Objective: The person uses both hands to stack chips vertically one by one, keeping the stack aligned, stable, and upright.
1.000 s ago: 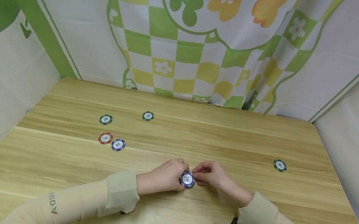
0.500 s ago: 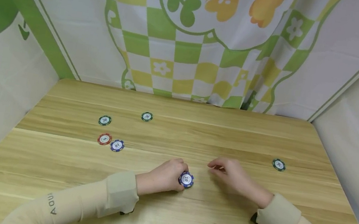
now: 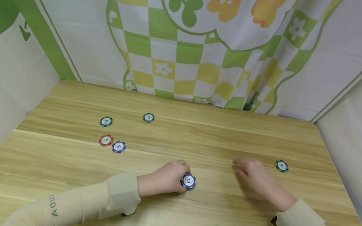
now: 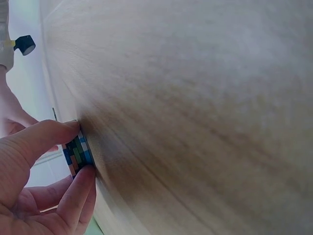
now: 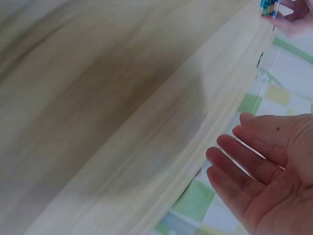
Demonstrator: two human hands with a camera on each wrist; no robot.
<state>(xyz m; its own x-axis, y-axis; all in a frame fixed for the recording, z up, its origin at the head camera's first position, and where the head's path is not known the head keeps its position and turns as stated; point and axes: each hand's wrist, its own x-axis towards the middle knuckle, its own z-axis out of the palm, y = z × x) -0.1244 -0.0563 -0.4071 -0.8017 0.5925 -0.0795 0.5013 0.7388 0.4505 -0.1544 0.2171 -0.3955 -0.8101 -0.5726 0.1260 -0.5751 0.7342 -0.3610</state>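
Chip stack [image 3: 188,181]: being pinched by left hand [image 3: 167,175]. Four chips [image 3: 106,140], beyond it leftward, and green chip [image 3: 281,166], near relaxed, empty right hand [image 3: 257,177]: apparently being left unstacked.

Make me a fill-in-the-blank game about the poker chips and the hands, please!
1. The left hand holds a stack of chips with the number ____ on top.
2. The red chip shows the number ____.
3. Right beside it, the neighbouring chip has a rim coloured mostly ____.
4. The far-right chip, closest to the right hand, has a rim coloured mostly ____.

Missing words: 10; 5; blue; green.
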